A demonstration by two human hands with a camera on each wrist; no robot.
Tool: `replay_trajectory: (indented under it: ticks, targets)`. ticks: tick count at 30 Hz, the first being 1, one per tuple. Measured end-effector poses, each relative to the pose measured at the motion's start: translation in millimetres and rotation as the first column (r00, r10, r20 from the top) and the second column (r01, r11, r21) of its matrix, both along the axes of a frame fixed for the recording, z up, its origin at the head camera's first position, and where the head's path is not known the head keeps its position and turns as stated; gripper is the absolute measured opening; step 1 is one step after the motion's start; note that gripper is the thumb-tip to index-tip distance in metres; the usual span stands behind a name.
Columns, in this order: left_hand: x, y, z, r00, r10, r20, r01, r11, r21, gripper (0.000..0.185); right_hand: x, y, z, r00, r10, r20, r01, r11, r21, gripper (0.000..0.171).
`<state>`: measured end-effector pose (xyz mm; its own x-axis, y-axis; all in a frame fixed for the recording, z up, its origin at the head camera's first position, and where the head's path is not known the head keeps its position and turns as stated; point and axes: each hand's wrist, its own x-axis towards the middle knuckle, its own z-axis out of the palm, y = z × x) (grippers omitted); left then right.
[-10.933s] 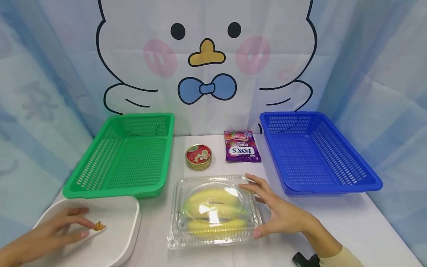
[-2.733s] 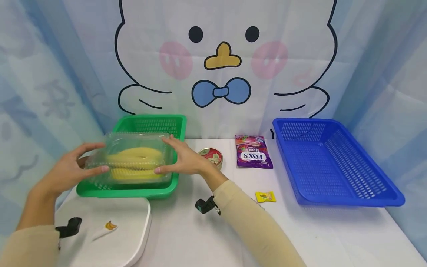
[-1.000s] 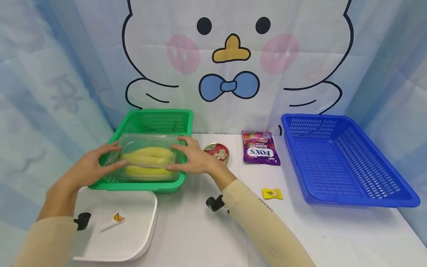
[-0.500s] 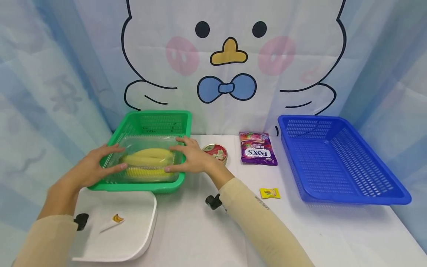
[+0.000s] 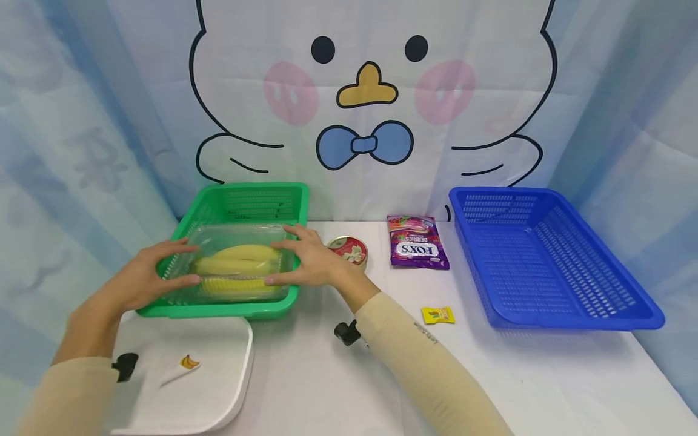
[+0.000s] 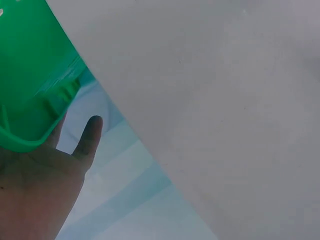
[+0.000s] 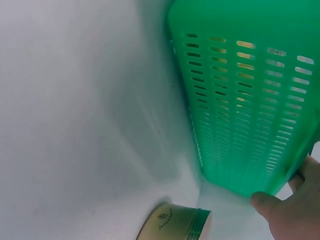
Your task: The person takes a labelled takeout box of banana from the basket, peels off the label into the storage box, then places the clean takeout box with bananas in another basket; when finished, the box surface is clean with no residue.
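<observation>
My left hand (image 5: 143, 280) and right hand (image 5: 312, 263) grip the clear banana box (image 5: 237, 266) at its ends. It sits in the green basket (image 5: 248, 200).

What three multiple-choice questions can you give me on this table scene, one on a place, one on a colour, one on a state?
1. Where is the clear box of bananas?
A. in the green basket
B. in the blue basket
C. on the white tray

2. What colour is the small wrapped candy on the table?
A. red
B. yellow
C. blue

3. What is in the blue basket?
A. a tin
B. a purple bag
C. nothing

Answers:
1 A: both hands, left hand and right hand, hold it there.
2 B: its wrapper is yellow.
3 C: only bare mesh shows.
</observation>
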<state>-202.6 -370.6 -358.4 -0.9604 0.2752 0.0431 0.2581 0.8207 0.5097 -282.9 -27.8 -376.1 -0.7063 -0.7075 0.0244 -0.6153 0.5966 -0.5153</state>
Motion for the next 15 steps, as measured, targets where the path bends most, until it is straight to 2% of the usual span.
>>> replay_trajectory:
  ticks: [7, 15]
  targets:
    - [3.8, -2.7, 0.3, 0.999, 0.006, 0.041, -0.007, 1.000, 0.021, 0.077, 4.7, 3.0, -1.0, 0.999, 0.044, -0.022, -0.044, 0.999, -0.001, 0.080]
    - [-0.1, 7.8, 11.5, 0.999, 0.006, 0.053, -0.008, 1.000, 0.027, 0.076, 14.1, 25.0, 11.1, 0.998, 0.061, -0.012, -0.062, 0.995, -0.076, 0.088]
